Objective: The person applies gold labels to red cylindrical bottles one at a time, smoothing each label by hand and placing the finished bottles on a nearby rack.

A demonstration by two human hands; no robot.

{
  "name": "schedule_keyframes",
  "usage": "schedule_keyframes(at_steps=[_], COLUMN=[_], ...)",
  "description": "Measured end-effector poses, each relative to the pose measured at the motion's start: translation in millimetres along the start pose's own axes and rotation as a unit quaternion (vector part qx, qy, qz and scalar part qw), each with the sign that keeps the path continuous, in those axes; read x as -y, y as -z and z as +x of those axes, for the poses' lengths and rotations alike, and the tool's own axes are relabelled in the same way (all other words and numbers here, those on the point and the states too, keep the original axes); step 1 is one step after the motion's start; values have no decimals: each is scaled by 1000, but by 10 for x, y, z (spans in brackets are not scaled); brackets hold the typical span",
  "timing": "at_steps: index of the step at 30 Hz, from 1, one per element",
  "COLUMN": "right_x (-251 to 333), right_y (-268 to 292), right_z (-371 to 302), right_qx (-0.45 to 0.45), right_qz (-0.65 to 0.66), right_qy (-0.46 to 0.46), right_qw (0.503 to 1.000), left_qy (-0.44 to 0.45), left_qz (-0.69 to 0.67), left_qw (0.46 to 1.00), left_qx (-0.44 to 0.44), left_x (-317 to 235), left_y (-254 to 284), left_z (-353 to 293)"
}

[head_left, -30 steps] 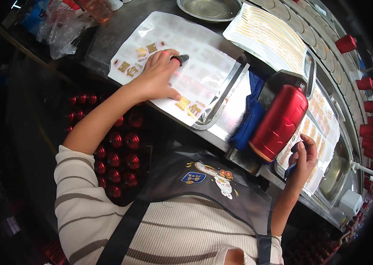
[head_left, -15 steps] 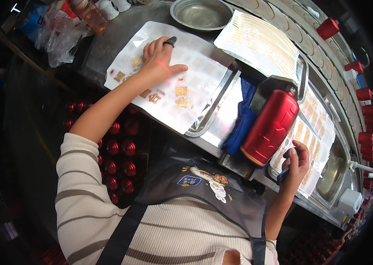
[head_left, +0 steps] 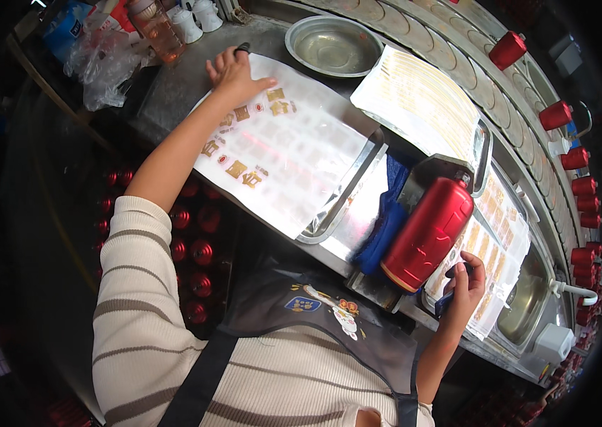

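Observation:
My left hand (head_left: pixel 233 80) rests with spread fingers on the far left edge of a white sheet (head_left: pixel 294 156) bearing gold and red motifs. A black cover sits on one of its fingertips. The sheet lies over a metal tray (head_left: pixel 343 188) and part of the counter. To the right, a shiny red bottle (head_left: pixel 430 231) lies tilted in a metal holder beside a blue cloth (head_left: pixel 384 224). My right hand (head_left: pixel 468 281) is closed near the bottle's lower end, with black on the thumb and a dark blue piece (head_left: pixel 445 302) at the palm; its kind is unclear.
A round metal basin (head_left: pixel 334 46) and a stack of printed sheets (head_left: pixel 422 96) stand behind. More sheets (head_left: pixel 489 245) lie right, beside a sink (head_left: pixel 525 302). A curved conveyor (head_left: pixel 450 64) carries red bottles (head_left: pixel 507 50). A drink bottle (head_left: pixel 155 32) is far left.
My left hand has moved left toward the sheet's far corner. The gold motifs on the sheet appear in different places. My right hand keeps its pose beside the red bottle. The view has shifted slightly.

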State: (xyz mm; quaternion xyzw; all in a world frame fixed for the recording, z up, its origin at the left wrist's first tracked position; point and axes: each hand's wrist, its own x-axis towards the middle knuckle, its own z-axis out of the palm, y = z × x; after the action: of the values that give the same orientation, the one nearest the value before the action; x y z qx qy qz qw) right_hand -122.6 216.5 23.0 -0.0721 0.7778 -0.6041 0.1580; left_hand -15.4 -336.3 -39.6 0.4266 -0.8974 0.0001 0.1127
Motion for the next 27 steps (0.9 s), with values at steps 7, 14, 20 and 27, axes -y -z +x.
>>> schedule_keyframes(at_steps=[7,14,20,27], right_x=[8,70,79,46], right_y=[1,-49,-56,-81], right_z=[3,15,-96,-309], right_qx=[-17,12,3,39], right_qz=[-21,-18,3,-40], right_qy=[-3,21,28,66], right_qw=[1000,1000,1000,996], left_qy=[99,120,36,-86], left_qz=[-171,-190,-293,-469], left_qw=[980,970,941,873], left_qx=[30,-90,-168,-100], left_x=[423,586,510,-180], left_y=[-56,-226,-94,502], left_z=[225,319,196,-293])
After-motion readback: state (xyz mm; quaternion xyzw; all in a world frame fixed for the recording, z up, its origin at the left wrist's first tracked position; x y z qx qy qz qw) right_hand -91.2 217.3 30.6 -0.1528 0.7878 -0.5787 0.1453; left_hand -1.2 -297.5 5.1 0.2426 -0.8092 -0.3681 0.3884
